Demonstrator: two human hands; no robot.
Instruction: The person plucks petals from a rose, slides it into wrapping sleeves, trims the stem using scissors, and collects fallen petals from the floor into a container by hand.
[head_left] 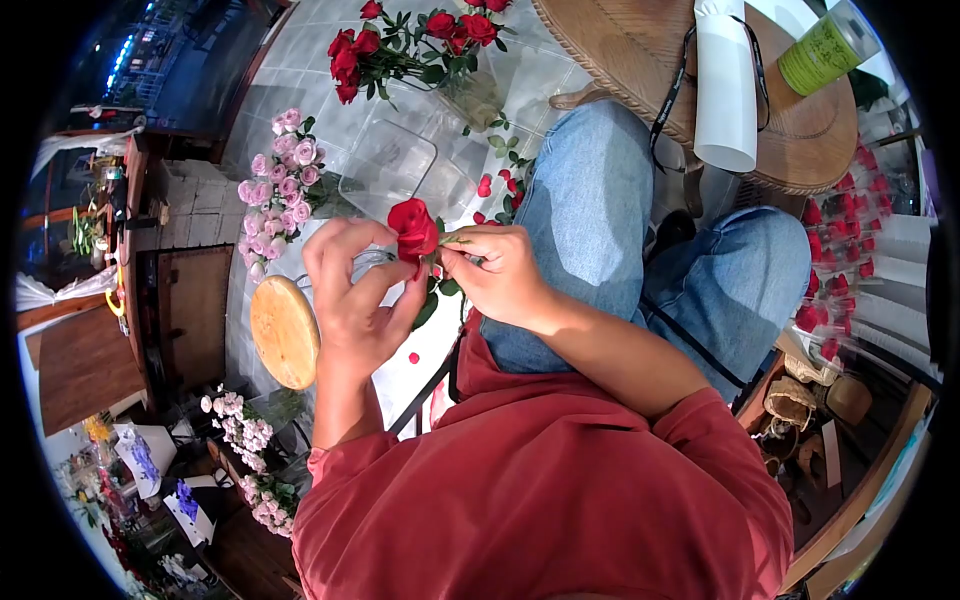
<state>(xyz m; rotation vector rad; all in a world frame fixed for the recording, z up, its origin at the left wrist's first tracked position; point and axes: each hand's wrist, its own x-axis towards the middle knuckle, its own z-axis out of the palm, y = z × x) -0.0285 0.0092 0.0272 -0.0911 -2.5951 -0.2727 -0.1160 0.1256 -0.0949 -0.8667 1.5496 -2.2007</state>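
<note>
Work on a single red rose (413, 228) looks under way rather than finished: the bloom is up in the air between the two hands, not set down on anything. The left hand (350, 288) has curled fingers, its tips and thumb closed lightly on the bloom's side. The right hand (502, 272) pinches a thin green part (457, 240) just beside it; whether that is stem or leaf I cannot tell. Green leaves (427, 310) show below the bloom, perhaps on the same stem. Loose petals (484, 186) lie on the tiled floor (310, 75), which suggests some trimming is done, but how many flowers remain cannot be judged; more red roses (440, 45) stand bunched near the floor's far side. For moving, the easiest room seems to be forward, above the clear container (372, 165), whose near rim lies just beyond the left hand. Pink roses (283, 195) flank its left edge, and the wooden stool (284, 332) has its right edge close beside the left forearm. The jeans (592, 190) hem in the right hand; the wicker table (600, 35) edge is well apart from both hands, past the knee, with a paper roll (724, 95) ending near its rim.
</note>
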